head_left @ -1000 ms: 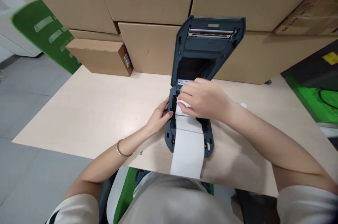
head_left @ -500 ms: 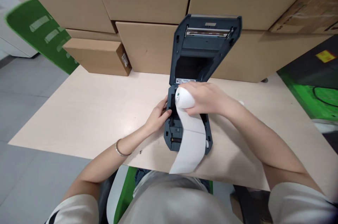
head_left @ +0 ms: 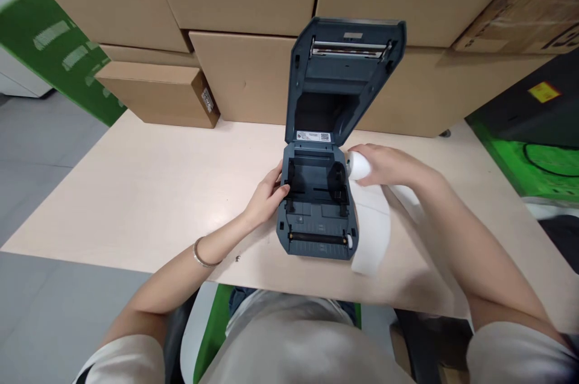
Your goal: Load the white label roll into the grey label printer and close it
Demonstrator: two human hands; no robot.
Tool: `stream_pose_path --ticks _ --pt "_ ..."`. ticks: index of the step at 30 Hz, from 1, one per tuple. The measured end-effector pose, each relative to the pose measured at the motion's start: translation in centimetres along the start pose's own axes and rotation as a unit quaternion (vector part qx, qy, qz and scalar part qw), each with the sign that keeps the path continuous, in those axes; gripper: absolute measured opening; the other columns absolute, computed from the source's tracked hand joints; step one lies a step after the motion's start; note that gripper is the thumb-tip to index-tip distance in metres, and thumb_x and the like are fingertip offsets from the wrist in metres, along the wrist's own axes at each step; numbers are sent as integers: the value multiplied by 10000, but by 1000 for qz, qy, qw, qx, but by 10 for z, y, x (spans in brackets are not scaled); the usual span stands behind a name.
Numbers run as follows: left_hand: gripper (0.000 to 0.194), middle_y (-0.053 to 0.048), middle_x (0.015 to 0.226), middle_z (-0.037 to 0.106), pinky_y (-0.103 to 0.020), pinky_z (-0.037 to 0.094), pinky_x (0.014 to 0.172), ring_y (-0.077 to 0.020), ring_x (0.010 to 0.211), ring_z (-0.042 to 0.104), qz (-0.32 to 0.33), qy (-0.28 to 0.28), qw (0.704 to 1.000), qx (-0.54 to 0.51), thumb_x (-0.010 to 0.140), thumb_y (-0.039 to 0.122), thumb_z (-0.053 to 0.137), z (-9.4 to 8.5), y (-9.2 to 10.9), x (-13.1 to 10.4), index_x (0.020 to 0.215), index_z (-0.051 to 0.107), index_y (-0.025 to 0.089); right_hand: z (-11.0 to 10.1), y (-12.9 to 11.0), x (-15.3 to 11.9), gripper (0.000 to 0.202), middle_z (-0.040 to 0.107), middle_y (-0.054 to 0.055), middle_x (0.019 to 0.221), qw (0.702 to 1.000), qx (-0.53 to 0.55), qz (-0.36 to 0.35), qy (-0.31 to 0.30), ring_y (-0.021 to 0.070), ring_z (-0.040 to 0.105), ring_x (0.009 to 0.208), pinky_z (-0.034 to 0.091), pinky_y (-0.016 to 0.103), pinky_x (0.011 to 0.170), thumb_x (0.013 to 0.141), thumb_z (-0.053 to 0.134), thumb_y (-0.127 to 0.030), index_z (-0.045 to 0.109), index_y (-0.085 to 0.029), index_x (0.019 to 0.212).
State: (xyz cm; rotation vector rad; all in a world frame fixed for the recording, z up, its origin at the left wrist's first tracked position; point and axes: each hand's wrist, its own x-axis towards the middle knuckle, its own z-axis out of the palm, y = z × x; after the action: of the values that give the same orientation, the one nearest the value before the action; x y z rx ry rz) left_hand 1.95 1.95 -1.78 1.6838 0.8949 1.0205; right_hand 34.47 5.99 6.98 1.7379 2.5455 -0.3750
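A dark blue-grey label printer [head_left: 319,212] stands on the table with its lid [head_left: 344,79] raised and its roll bay showing, bare of any roll. At its left side, my left hand [head_left: 265,196] grips the body, thumb over the rim and fingers along the outer wall. To the right of the printer, my right hand [head_left: 384,165] is closed around a white label roll [head_left: 359,165], low beside the body. A loose strip of labels [head_left: 373,224] hangs from the roll and curves toward the table's front edge.
Large cardboard boxes [head_left: 246,79] form a wall behind the printer. A flat brown box [head_left: 154,94] lies at the table's back left. Beyond the table's right side is a dark case [head_left: 520,94] with a yellow label. The table's front edge lies close to my body.
My right hand has carried the label roll from above the printer's bay to the right of it, with the strip trailing along. My left hand stays on the printer's left side.
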Motion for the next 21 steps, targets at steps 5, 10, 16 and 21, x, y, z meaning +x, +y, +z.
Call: stream_pose_path --ticks 5,10,16,21 --pt "595 -104 1606 484 -524 448 1187 -333 1461 485 -3 1 1000 22 976 368 528 -1 0 1 1546 442 224 9 8 4 814 594 138 1474 998 36 -26 -32 377 599 1298 501 488 1046 790 686 -440 452 -238 1543" --pt "610 -107 1597 496 -501 485 1152 -323 1416 535 0 -1 1000 13 976 380 535 -1 -1 0 1557 428 230 2 61 -26 751 516 175 1554 997 34 65 -18 380 568 1356 498 467 1078 828 622 -344 476 -136 1536" --pt "612 -108 1605 484 -486 475 1164 -321 1423 530 -2 -3 1000 3 988 405 534 0 1 0 1562 417 227 31 77 -52 466 715 148 1266 993 -1 113 -17 358 707 1031 528 442 784 768 559 -155 738 -202 1195" --pt "614 -96 1601 494 -491 474 1171 -316 1428 525 -1 1 1000 -7 989 422 539 1 2 0 1560 422 228 6 69 -73 328 734 142 1161 995 45 84 17 279 695 978 523 365 802 827 644 -288 736 -207 1131"
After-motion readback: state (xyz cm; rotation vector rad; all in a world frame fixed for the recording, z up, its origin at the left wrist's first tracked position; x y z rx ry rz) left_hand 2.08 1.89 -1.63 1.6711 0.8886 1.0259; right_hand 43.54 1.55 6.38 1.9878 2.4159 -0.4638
